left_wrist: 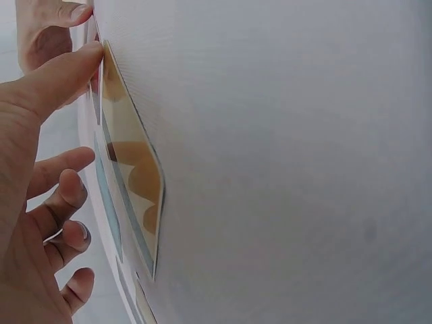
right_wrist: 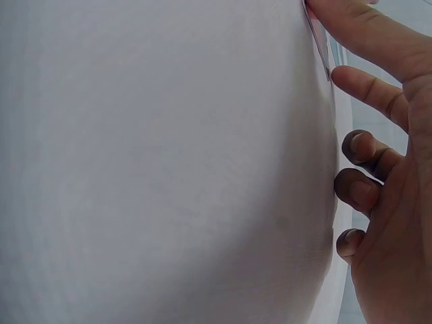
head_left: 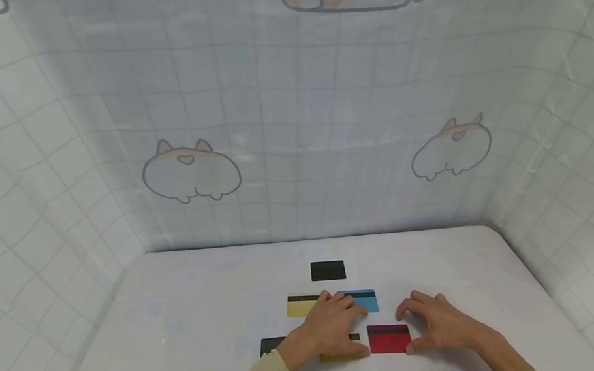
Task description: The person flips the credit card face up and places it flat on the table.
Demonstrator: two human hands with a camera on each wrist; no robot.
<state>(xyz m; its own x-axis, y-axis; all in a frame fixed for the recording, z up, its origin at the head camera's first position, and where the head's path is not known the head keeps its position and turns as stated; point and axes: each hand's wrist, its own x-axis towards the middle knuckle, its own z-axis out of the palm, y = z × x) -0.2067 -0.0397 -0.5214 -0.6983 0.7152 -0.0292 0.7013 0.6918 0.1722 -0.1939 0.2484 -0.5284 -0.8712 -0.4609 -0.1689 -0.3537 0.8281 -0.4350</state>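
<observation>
My left hand [head_left: 335, 326] reaches over a yellow card [head_left: 301, 305] and a blue card [head_left: 361, 300] in the head view, covering parts of both. Its thumb touches the corner of a lower, gold-yellow card [left_wrist: 135, 162], with the other fingers spread and slightly bent. Just right of that card lies a red card [head_left: 389, 338] with a dark stripe. At the red card's right edge is my right hand [head_left: 439, 323], thumb by the lower corner and index fingertip by the upper one. Its remaining fingers [right_wrist: 364, 185] are loosely bent and hold nothing.
A black card [head_left: 327, 270] lies farthest back, above the yellow and blue pair. Another black card [head_left: 273, 345] is partly hidden by the left wrist. All the cards lie on a white table [head_left: 196, 322], enclosed by grid-patterned curtains [head_left: 284, 115] at the back and sides.
</observation>
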